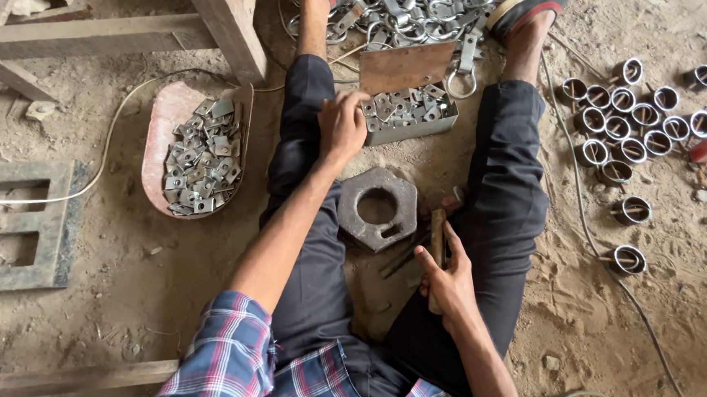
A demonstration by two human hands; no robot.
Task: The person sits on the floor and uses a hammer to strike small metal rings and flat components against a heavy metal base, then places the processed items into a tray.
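The left hand (342, 126) reached into the metal box (412, 116) of small flat plates at upper centre of the frame, fingers curled at its edge; whether they pinched a plate could not be told. The right hand (446, 282), lower centre, gripped a hammer handle (437, 240) beside the hexagonal metal block (377, 208) on the sandy floor.
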